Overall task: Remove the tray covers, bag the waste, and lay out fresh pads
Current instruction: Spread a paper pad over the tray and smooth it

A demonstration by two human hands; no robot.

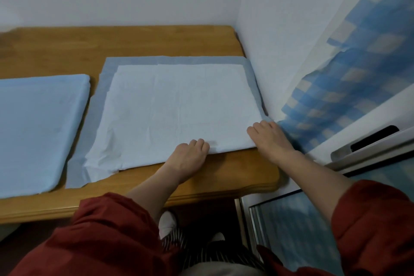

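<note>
The white, blue-bordered rectangular pad (174,110) lay flat on the brown wooden table (112,45), its near edge gripped in curled fingers by the left hand (188,154) and right hand (271,139), with the white wall (291,51) close on the right and bare wood just behind both wrists.

Head cam, facing fwd/down, near table (56,51)

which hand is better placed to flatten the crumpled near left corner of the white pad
Left. The left hand holds the white pad at its near edge, closer to that wrinkled corner; the right hand is at its right corner by the wall.
</note>
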